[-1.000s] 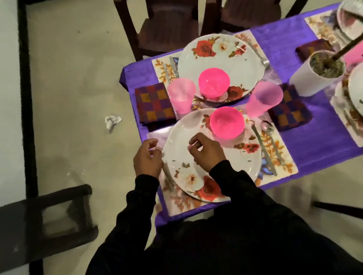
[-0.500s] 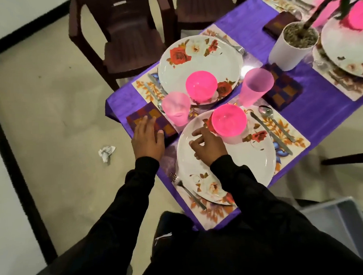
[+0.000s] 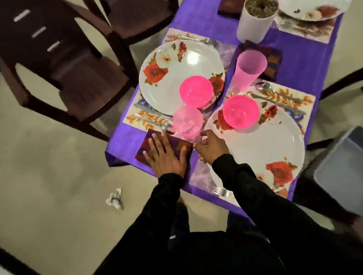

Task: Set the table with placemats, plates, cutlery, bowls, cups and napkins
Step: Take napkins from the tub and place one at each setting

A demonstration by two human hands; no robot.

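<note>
My left hand [image 3: 165, 154] lies flat, fingers spread, on a checked purple napkin [image 3: 182, 144] near the table's corner. My right hand [image 3: 211, 145] hovers with loosely curled fingers at the rim of the near floral plate [image 3: 267, 145], just below a pink cup [image 3: 188, 122]; what it touches is unclear. A pink bowl [image 3: 240, 111] sits on that plate. A second floral plate [image 3: 179, 74] carries another pink bowl [image 3: 196, 90]. A taller pink cup [image 3: 247, 69] stands between the settings. Cutlery lies on floral placemats [image 3: 290, 100] beside both plates.
Purple cloth covers the table [image 3: 298, 61]. A white plant pot [image 3: 254, 18] stands at the back, with another plate [image 3: 314, 2] beyond. Dark chairs [image 3: 63, 59] stand to the left and behind. A grey bin [image 3: 346, 170] is at right. Crumpled paper [image 3: 115, 198] lies on the floor.
My left hand moved from the plate's left edge onto the checked napkin and flattened there. My right hand shifted off the plate's middle toward its rim near the pink cup. The camera view swung.
</note>
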